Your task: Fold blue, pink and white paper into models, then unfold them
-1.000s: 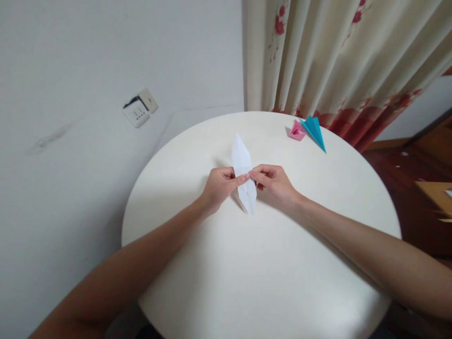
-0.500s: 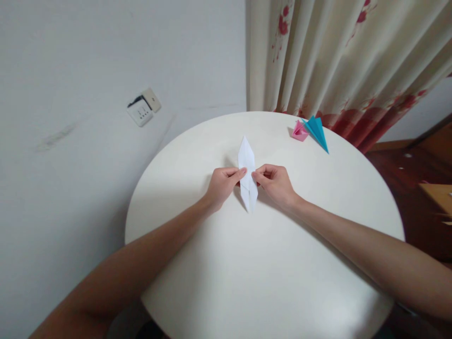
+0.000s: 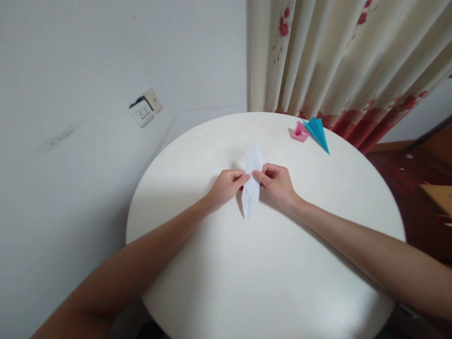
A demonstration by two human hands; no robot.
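Two bare forearms run in from the near corners and converge at the middle of the round white table (image 3: 268, 282), the wide near half of its top lying bare between them. The left hand (image 3: 226, 187) is curled, knuckles up, its fingertips pinched on the left edge of the folded white paper (image 3: 253, 176). The right hand (image 3: 277, 183) mirrors it, fingers bent in and closed narrowly on the paper's right edge, so that the two sets of fingertips nearly meet at the paper's waist. The paper is a long slim diamond, tilted a little to the right at its far tip, its near point low over the tabletop; whether that point touches the surface is hard to tell.

Beyond the hands a stretch of open tabletop runs to the far rim. At the far right, close to the edge, a small pink folded piece (image 3: 300, 132) sits just beside a blue folded piece (image 3: 318, 132). Behind the rim hangs a flowered curtain (image 3: 339, 61); on the wall to the left is a socket (image 3: 142, 112).
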